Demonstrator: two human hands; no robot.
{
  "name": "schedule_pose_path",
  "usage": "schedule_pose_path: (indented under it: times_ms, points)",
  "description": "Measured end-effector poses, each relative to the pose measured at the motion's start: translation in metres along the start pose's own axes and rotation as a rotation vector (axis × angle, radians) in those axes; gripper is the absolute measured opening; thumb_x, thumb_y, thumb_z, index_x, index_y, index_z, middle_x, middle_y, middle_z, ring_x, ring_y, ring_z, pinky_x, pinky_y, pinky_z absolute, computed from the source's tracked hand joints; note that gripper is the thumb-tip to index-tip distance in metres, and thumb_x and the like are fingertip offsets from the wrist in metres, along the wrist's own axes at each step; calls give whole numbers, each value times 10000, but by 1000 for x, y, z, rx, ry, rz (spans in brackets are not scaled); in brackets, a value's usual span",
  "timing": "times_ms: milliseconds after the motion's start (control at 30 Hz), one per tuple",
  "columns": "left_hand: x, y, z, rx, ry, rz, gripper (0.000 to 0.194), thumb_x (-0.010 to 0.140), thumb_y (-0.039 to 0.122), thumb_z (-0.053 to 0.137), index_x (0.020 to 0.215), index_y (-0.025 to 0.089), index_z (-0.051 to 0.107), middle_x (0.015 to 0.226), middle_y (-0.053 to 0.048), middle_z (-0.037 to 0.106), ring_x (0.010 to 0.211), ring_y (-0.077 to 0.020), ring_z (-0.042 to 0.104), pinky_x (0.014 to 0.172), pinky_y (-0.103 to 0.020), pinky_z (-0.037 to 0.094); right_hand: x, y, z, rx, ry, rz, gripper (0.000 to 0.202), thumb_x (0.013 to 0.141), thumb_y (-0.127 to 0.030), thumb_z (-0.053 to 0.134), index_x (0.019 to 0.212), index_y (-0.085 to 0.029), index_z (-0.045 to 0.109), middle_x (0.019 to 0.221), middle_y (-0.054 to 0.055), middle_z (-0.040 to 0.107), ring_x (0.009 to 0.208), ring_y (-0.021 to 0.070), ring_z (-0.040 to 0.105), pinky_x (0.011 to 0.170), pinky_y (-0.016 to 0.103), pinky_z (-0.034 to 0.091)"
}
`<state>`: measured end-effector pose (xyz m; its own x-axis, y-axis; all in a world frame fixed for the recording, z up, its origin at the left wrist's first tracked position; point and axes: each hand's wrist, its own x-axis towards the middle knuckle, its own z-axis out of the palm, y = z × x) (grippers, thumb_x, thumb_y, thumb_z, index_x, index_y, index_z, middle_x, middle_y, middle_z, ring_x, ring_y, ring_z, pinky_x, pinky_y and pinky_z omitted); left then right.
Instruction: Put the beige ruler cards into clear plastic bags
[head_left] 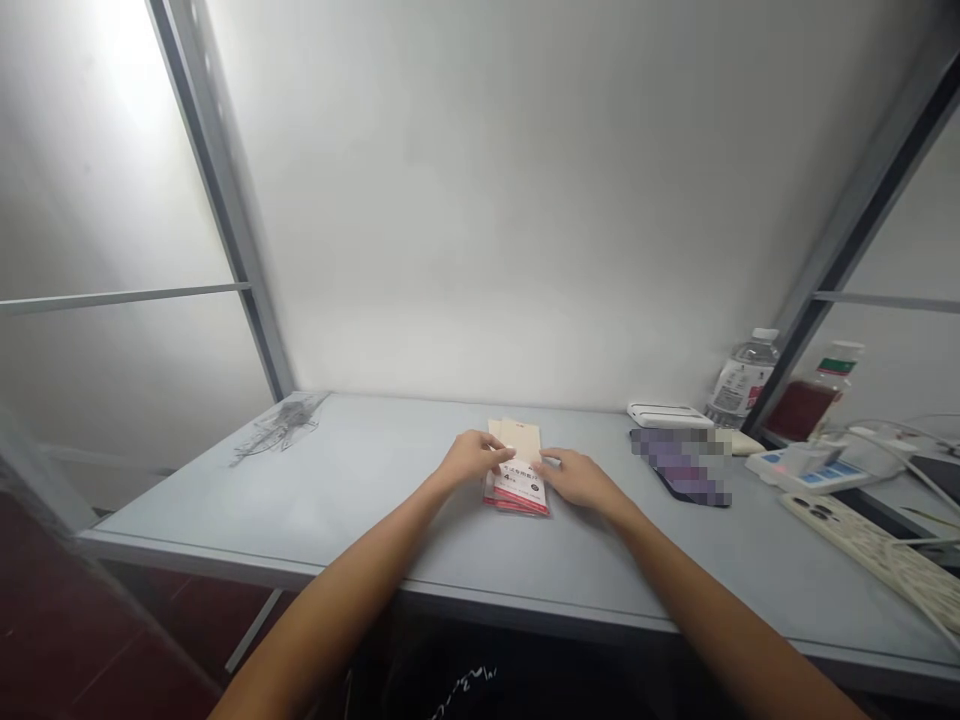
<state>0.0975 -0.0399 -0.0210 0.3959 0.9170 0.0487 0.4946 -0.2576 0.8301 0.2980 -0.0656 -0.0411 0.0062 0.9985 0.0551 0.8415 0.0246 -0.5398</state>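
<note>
A small stack of flat packets (523, 482) lies near the middle of the table, with cream upper parts and white-and-red printed lower parts. Their edges are slightly out of line. My left hand (472, 456) grips the stack at its left side, with the thumb lying over the front of the top packet. On the opposite side, my right hand (576, 476) holds the right edge between bent fingers and thumb. Some fingertips are hidden at the packets' edges. How many packets there are I cannot tell.
A dark phone-like slab (682, 470), partly blurred out, lies right of my hands. Beyond it stand a white device (667, 415), a water bottle (742, 380), a power strip (814, 470) with cables and a patterned phone case (877, 550). A dark tangled drawing (281, 425) marks the left corner.
</note>
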Motion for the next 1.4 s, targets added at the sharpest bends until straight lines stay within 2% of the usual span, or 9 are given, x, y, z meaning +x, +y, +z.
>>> schedule_pose_path:
  times_ms: [167,267,333,433,567,700,800,1233,1400]
  points:
    - [-1,4,-8,85,133,22,385,701,521,517,762,160,638,592,-29,616,448,-102,475,451,-218,328,-1,-2,-3,4,13,48,489,781,-481,451,1134,-157,550,1164,133,574,1045,273,526,799,332,398]
    - [-1,4,-19,95,191,-1,405,720,541,471,744,165,621,602,-34,622,412,-103,475,442,-228,341,-2,-3,-9,23,-21,93,478,791,-504,417,1096,-163,557,926,113,672,773,222,626,656,302,428]
    - [-1,4,-28,69,227,-13,415,728,551,449,740,168,610,619,-38,630,402,-102,478,449,-233,357,-2,-2,-13,54,-47,96,420,809,-490,384,1003,-176,585,745,71,683,557,169,610,569,280,423]
    - [-2,3,-36,50,253,-31,417,727,554,444,736,170,606,625,-44,633,406,-105,486,465,-238,368,-1,-1,-16,105,-56,108,323,814,-431,396,815,-178,597,653,48,664,442,133,564,519,264,414]
    - [-2,-1,-32,83,178,-46,415,708,559,467,673,166,595,611,-46,627,410,-108,488,465,-236,350,-1,0,-15,127,-65,117,268,793,-397,434,729,-177,572,637,45,661,427,127,560,507,258,411]
    - [0,-9,-16,201,48,-91,426,643,590,523,558,173,542,525,-25,569,399,-109,450,436,-232,300,-1,-1,-14,141,-92,104,261,789,-390,432,708,-175,557,635,35,653,426,122,558,508,256,416]
    - [2,-14,-5,278,10,-91,427,590,600,563,518,184,496,497,-2,523,393,-104,409,420,-232,263,-1,-2,-13,148,-105,98,258,783,-387,438,715,-172,563,628,36,645,419,118,552,501,253,415]
    - [2,-13,-5,262,47,-13,359,683,483,523,488,188,457,513,-2,506,443,-107,388,460,-238,254,0,0,-12,154,-127,61,290,773,-438,455,714,-180,573,618,39,647,425,126,561,493,250,409]
    - [3,-14,-5,300,19,6,342,701,438,499,482,189,416,507,4,489,447,-107,379,458,-237,239,-1,0,-12,133,-127,51,285,781,-435,438,717,-188,566,633,36,651,435,130,569,511,257,417]
